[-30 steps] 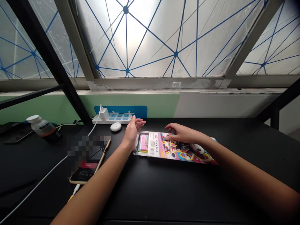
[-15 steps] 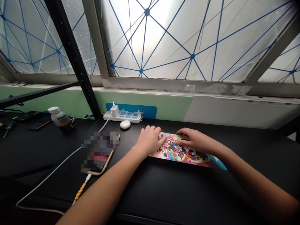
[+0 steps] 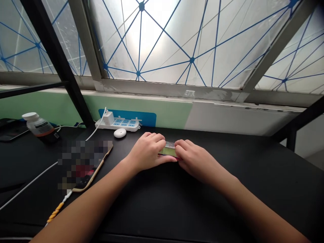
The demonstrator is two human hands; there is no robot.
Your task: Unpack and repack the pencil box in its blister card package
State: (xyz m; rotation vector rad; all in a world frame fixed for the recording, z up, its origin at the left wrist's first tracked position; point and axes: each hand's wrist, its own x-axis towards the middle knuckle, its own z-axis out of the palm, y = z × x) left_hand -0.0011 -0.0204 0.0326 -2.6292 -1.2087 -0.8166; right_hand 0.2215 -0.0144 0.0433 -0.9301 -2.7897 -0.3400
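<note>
Frosted window panes (image 3: 162, 37) crossed by blue lines fill the top of the view, with a black metal upright (image 3: 57, 64) at left and a green wall strip (image 3: 162, 113) below. Black desk (image 3: 255, 179) across the bottom. At its back edge: white power strip (image 3: 129, 127) with a white charger (image 3: 109, 118) plugged in, round white case (image 3: 119, 133) just in front. Far left, a white-capped bottle (image 3: 37, 124). Left of the hands, a phone with a tan edge (image 3: 100, 165), mostly pixelated, a white cable (image 3: 30, 184) running off it. Person's forearms come in from the bottom corners, both reaching to desk centre. Flat package (image 3: 169, 151) sits straight ahead, squeezed between the hands; only a green panel and a pink-red lower edge show. Visible strip runs left to right, true long axis hidden by hands, can't tell. Neither hand clearly nearer; both touch it. Left hand (image 3: 148, 153): fingers curled over its left end, thumb along the near edge, gripping. Right hand (image 3: 194, 157): fingers bent over its right end, also gripping, not a tight fist.
</note>
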